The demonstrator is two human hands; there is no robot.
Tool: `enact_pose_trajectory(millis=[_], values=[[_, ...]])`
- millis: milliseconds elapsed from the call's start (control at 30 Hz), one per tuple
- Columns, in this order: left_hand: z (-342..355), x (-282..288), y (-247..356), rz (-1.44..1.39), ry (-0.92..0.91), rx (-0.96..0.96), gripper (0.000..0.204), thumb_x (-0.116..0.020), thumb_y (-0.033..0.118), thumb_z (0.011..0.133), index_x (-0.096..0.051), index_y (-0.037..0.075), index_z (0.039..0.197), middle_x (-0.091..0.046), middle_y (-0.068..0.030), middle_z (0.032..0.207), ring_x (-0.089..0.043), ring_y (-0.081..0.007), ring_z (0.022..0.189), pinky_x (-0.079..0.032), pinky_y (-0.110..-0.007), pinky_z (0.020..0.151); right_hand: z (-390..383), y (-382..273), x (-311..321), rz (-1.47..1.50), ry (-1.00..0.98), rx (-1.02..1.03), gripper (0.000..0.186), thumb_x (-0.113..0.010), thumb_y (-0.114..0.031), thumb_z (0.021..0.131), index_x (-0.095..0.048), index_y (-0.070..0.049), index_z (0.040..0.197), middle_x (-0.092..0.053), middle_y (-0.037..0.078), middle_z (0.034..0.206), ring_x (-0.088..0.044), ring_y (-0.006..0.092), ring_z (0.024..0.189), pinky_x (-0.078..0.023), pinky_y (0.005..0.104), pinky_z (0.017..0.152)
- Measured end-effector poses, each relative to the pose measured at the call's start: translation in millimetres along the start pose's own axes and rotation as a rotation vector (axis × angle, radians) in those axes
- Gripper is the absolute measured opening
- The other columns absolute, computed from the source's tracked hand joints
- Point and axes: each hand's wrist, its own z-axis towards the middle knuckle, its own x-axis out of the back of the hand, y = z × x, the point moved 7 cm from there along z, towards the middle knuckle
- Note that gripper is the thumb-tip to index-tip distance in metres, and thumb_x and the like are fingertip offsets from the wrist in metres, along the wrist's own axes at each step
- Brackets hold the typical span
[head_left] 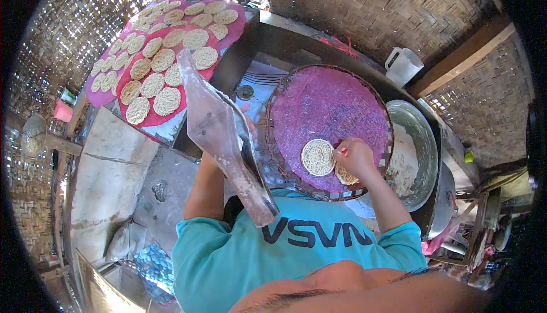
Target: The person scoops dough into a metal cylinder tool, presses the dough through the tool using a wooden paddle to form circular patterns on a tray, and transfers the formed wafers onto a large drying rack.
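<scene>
My left hand (248,122), mostly hidden, grips a long, flour-dusted tool (213,130) with pinkish sheeting, raised left of the round woven tray (272,159). The tray is lined with purple sheeting (325,102). My right hand (354,154) is closed at the edge of a white-rimmed round mould (318,157) with noodle-like strands inside, lying on the sheeting. A second round piece of strands (346,176) lies under my right hand, partly hidden by it.
Red and pink sheets (155,120) with several strand discs (167,101) lie at upper left. A metal basin (423,153) with pale dough or flour is at right, below a white jug (404,68). Woven walls (376,5) surround the workspace; a concrete floor (148,182) shows at lower left.
</scene>
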Motion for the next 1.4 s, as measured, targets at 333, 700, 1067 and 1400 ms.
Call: enact_pose_trajectory(millis=[333, 700, 1067, 1400], values=[[0, -8, -1, 0.208, 0.036, 0.042, 0.056, -0.050, 0.029, 0.086, -0.033, -0.002, 0.129, -0.057, -0.0129, 0.084, -0.058, -0.0213, 0.074, -0.050, -0.035, 0.068, 2, 0, 2, 0.016, -0.009, 0.001, 0.018, -0.060, -0.025, 0.066, -0.065, -0.008, 0.069, -0.059, 0.010, 0.074, -0.058, 0.0287, 0.074, -0.047, 0.0397, 0.065], [13, -28, 18, 0.204, 0.183, 0.092, 0.024, -0.063, 0.008, 0.069, -0.044, 0.009, 0.084, -0.053, -0.0033, 0.069, -0.057, -0.0175, 0.067, -0.037, -0.046, 0.087, 62, -40, 20, 0.033, 0.091, 0.040, 0.022, -0.059, -0.028, 0.068, -0.066, -0.008, 0.073, -0.061, 0.011, 0.080, -0.059, 0.0301, 0.076, -0.047, 0.0393, 0.068], [0, -8, 18, 0.529, 0.168, -0.104, 0.014, -0.065, 0.012, 0.070, -0.052, 0.010, 0.069, -0.054, -0.0028, 0.063, -0.056, -0.0164, 0.061, -0.032, -0.050, 0.095, 71, -35, -7, -0.008, -0.037, -0.035, 0.023, -0.060, -0.032, 0.069, -0.068, -0.012, 0.078, -0.062, 0.011, 0.086, -0.059, 0.0308, 0.082, -0.047, 0.0403, 0.072], [26, -45, 35, 0.732, 0.302, 0.083, 0.048, -0.075, 0.022, 0.059, -0.058, 0.003, 0.101, -0.061, -0.0080, 0.097, -0.057, -0.0189, 0.094, -0.041, -0.035, 0.088, 21, -91, 23, 0.883, -0.076, 0.266, 0.044, -0.043, -0.042, 0.087, -0.057, -0.003, 0.100, -0.060, 0.007, 0.080, -0.059, 0.0201, 0.071, -0.048, 0.0334, 0.064]])
